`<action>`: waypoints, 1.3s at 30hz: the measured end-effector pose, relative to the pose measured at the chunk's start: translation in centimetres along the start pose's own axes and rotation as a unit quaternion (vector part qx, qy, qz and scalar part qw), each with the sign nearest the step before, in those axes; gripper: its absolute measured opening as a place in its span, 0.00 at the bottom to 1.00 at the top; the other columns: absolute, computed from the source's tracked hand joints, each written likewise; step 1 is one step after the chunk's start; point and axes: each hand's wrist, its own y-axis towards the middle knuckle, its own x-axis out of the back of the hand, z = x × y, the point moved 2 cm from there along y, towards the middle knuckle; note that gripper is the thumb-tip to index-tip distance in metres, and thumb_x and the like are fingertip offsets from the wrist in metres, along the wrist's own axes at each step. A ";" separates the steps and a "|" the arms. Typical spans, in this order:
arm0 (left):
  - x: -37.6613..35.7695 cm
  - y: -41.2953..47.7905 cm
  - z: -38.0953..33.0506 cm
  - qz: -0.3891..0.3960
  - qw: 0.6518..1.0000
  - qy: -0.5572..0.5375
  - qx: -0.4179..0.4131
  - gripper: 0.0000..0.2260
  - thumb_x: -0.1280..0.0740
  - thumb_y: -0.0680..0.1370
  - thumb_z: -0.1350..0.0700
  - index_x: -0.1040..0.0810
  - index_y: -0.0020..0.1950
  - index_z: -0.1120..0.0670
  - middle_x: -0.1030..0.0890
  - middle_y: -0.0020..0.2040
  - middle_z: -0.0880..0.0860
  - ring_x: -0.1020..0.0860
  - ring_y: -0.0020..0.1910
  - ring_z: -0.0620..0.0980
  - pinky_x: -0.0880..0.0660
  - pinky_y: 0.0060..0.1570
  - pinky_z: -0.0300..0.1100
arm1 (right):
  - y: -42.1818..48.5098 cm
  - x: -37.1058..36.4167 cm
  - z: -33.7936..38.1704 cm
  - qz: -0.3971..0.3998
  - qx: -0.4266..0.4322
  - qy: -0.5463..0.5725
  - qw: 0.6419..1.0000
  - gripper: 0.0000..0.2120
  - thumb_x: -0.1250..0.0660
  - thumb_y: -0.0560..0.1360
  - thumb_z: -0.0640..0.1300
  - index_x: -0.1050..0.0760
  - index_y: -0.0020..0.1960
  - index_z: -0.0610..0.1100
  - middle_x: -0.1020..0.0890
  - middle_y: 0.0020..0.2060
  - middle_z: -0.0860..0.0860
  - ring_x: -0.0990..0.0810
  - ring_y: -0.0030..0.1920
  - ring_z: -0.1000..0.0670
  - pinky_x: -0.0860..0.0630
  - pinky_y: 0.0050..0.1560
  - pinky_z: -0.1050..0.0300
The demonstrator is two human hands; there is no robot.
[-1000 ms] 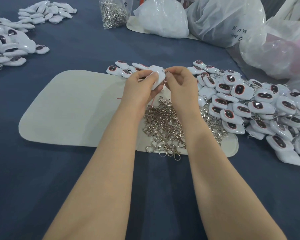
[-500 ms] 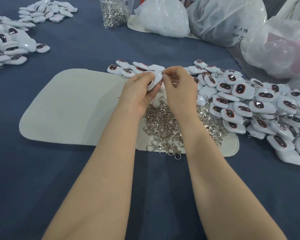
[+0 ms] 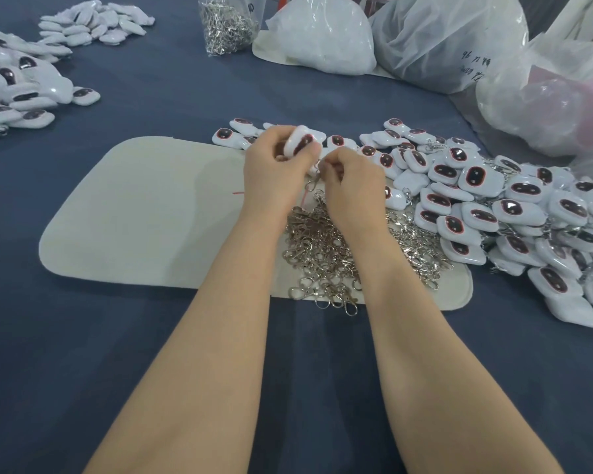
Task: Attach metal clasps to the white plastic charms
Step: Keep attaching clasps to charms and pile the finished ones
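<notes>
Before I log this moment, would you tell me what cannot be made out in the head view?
1. Whether the clasp is hooked onto the held charm: head view, the join is tiny and partly covered by the left hand and right hand.
2. Charm pile on the right: head view, cut off by the right edge.
3. Handwriting on the plastic bag: head view, too small to read.
</notes>
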 end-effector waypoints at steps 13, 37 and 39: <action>-0.4 -0.3 0.4 -0.012 0.968 -0.184 0.168 0.03 0.34 0.78 0.60 0.23 0.46 0.58 0.19 0.42 0.54 0.20 0.34 0.45 0.22 0.36 0.33 | 0.0 -0.1 0.3 -0.025 -0.059 0.208 0.976 0.05 0.37 0.76 0.37 0.28 0.47 0.46 0.25 0.39 0.60 0.25 0.41 0.62 0.30 0.44 0.75; -0.9 -0.9 -0.4 0.033 0.985 0.130 -0.107 0.08 0.33 0.77 0.58 0.20 0.55 0.53 0.19 0.52 0.49 0.22 0.52 0.48 0.25 0.54 0.39 | -0.2 -0.1 -0.2 0.022 -0.014 0.054 0.998 0.09 0.42 0.80 0.40 0.25 0.53 0.38 0.18 0.45 0.44 0.22 0.45 0.45 0.28 0.47 0.52; -0.9 -0.9 -0.5 0.022 0.992 0.091 -0.085 0.04 0.35 0.78 0.58 0.22 0.47 0.50 0.21 0.44 0.45 0.22 0.44 0.47 0.25 0.50 0.42 | -0.1 -0.1 -0.2 0.005 -0.045 0.109 0.993 0.07 0.40 0.79 0.40 0.25 0.52 0.40 0.19 0.43 0.49 0.23 0.43 0.51 0.28 0.46 0.61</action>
